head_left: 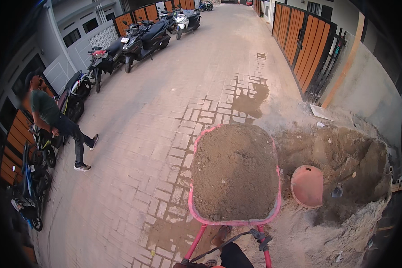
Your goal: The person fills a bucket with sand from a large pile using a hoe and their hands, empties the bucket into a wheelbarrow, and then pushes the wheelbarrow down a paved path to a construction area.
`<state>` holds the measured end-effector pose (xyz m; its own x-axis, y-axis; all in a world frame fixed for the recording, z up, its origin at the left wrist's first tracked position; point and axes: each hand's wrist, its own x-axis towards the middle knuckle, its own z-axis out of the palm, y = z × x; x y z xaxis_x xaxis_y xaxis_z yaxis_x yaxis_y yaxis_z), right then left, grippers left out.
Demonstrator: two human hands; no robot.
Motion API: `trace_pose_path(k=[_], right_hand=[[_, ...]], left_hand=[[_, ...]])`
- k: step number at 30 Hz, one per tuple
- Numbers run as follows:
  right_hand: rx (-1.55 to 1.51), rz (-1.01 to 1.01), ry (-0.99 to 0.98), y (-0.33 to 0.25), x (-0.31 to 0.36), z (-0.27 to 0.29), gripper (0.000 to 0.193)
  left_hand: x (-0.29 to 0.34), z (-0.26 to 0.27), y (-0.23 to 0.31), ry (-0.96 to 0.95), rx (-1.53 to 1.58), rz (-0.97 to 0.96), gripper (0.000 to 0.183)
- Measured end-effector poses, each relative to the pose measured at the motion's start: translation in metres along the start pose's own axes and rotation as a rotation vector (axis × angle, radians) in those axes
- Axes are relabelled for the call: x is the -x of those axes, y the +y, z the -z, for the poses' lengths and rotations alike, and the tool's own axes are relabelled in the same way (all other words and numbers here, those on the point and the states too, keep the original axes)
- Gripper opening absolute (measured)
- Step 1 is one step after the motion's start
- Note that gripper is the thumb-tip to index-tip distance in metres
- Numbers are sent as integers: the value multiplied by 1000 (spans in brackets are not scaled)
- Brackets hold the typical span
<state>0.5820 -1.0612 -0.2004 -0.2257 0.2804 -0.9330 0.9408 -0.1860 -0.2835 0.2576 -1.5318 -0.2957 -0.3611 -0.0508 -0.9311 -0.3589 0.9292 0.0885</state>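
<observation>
A wheelbarrow (279, 196) with a pink rim stands directly in front of me, heaped with brown sand (234, 172). Its two red handles run down to the lower edge of the head view, the left handle (195, 242) and the right handle (265, 251). Dark cloth or cord (260, 237) is knotted round the right one, and a strap crosses between the two. Neither of my hands shows; the handle ends lie outside the picture. My leg and a foot (220, 236) appear between the handles.
Right of the wheelbarrow lies a sand pile (362, 165) with a reddish scoop-shaped pan (307, 186) on it. Parked motorbikes (143, 42) line the left side, where a person (53, 116) in a green shirt walks. An orange slatted gate (301, 44) borders the paved lane (134, 129).
</observation>
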Motion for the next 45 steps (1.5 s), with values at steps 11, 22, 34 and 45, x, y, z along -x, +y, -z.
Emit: trace_pose_path(k=[11,22,34,45], right_hand=[[113,-213,147,-238,-176,118,22],[212,-249,34,-551,-328,183,33],[160,-150,83,-1005,-370,286,17],[132,-141,69,-1296,-526,345,29]], left_hand=[[-41,133,247,29,57,170,43],[-139,360,509,-189,-694,-372,35],[-258,583,798,-10,-219,-106,36],[-370,806,1068,2,-134,30,36]])
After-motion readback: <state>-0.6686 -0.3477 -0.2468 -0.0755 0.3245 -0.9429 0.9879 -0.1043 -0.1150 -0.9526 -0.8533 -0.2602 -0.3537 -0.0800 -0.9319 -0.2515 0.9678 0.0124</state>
